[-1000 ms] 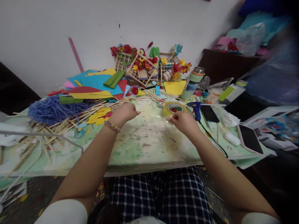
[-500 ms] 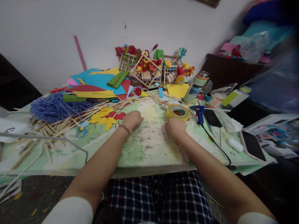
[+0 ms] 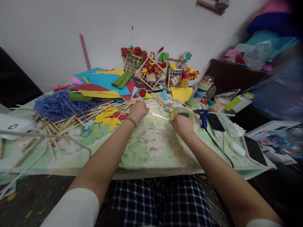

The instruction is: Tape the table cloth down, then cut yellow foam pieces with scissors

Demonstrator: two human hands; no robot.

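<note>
A clear strip of tape [image 3: 159,116] stretches above the table between my two hands. My left hand [image 3: 138,112], with a bracelet at the wrist, is closed on the strip's left end. At the other end, my right hand [image 3: 182,125] grips the yellowish tape roll [image 3: 193,115], whose far side shows beyond my fingers. Yellow paper petals [image 3: 106,116] lie left of my left hand. Just right of the roll is a blue glue gun [image 3: 203,117].
Blue yarn [image 3: 63,105] and thin wooden sticks [image 3: 68,127] cover the table's left. Stick frames with paper flowers [image 3: 151,74] stand against the wall. A bottle [image 3: 200,90], a phone [image 3: 255,150] and a cable [image 3: 221,151] are on the right.
My left hand has moved slightly up and right. My right hand has shifted a little right, with its fingers now over the roll. The strip between them shows more clearly; the view has shifted slightly.
</note>
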